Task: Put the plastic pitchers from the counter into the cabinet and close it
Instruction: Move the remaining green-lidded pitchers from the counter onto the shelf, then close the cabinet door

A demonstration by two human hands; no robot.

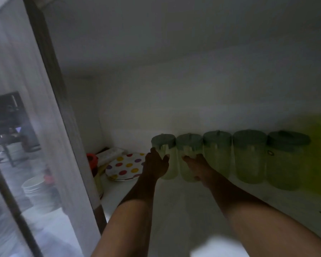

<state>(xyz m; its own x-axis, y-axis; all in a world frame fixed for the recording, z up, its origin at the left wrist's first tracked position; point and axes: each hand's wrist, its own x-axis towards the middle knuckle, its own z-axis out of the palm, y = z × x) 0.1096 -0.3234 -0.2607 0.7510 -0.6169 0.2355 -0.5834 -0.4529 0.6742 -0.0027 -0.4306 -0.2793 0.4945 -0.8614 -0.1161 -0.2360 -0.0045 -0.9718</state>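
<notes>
Count on the cabinet shelf: five pitchers, one plate, two hands.

Five pale green pitchers with dark lids stand in one row: first point(164, 156), second point(188, 158), third point(216, 154), fourth point(248, 156), fifth point(285, 160). One polka-dot plate point(125, 166) lies left of the left hand point(156, 166). Right hand point(196, 168) is at the second pitcher. One red-lidded container point(92, 160), blurred.

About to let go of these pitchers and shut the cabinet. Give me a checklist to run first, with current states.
1. Pitchers upright in a row on the shelf: ok, five visible.
2. Left hand on the leftmost pitcher: ok, touching it.
3. Right hand on the second pitcher: ok, touching.
4. Gap from the polka-dot plate: ok, apart.
5. Lids seated: cannot tell, too dim and blurred.
6. Cabinet door: open, not yet closed.
</notes>
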